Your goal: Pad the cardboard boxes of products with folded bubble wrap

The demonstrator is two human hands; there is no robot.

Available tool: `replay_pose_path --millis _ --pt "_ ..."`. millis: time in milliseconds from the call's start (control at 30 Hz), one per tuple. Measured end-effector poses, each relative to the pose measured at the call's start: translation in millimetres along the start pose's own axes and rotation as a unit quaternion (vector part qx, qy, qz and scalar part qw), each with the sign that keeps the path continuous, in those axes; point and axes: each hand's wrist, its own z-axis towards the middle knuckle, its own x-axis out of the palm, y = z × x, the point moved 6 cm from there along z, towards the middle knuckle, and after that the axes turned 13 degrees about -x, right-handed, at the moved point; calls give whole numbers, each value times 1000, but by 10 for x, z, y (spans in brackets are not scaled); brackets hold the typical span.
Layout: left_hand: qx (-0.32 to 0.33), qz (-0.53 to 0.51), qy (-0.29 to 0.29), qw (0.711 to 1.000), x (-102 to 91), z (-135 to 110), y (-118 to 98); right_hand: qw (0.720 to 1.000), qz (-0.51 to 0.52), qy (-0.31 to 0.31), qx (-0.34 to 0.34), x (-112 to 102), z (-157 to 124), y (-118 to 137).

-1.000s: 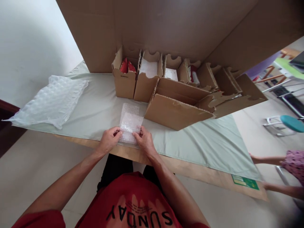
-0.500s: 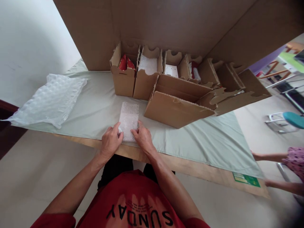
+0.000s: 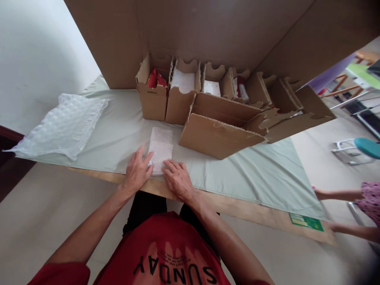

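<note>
A flat bubble wrap bag [image 3: 160, 148] lies on the pale green tablecloth [image 3: 124, 134], close to the table's front edge. My left hand [image 3: 138, 168] is at its left side, fingers apart and somewhat blurred, with the thumb over the bag's edge. My right hand [image 3: 178, 178] rests with its fingers stretched out over the bag's lower right corner. Neither hand is wrapped round the bag. Whatever is inside the wrap cannot be made out.
Several cardboard bins [image 3: 152, 103] stand in a row behind, holding red packets [image 3: 156, 79], bubble wrap and a white box [image 3: 211, 88]. A larger cardboard box [image 3: 221, 136] lies in front. Air-cushion sheet [image 3: 62, 126] lies left. Another person's arms [image 3: 341, 194] are at the right edge.
My right hand has turned flatter, its fingers now over the bag's lower right corner rather than along its side. My left fingers have loosened and spread from the left edge.
</note>
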Motion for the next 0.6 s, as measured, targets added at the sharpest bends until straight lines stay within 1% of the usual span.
replay_pose_path --millis 33,100,133,200,233,300,367,433,500,600 --pt "41 -24 10 999 -27 -7 -8 1000 8 -11 -2 13 19 -16" --pt "112 -82 65 988 -54 -37 9 999 40 -28 5 -2 35 -48" --pt "133 -108 100 980 -58 -53 34 997 62 -33 15 -28 31 -66" --pt "144 -144 159 966 -55 -75 95 992 115 -33 47 -96 9 -110" --pt "137 -156 175 963 -53 -75 124 986 147 -30 67 -129 -8 -138" --pt "101 -177 176 963 -50 -48 171 967 226 -32 113 -170 -48 -207" --pt "53 -195 161 966 -35 -11 201 936 313 -48 152 -162 -85 -282" --pt "17 -210 149 966 -13 11 205 907 375 -81 172 -123 -105 -353" --pt "3 -228 142 963 1 13 189 892 398 -106 184 -61 -110 -415" --pt "-9 -248 116 962 -13 -3 179 888 394 -119 204 35 -94 -473"
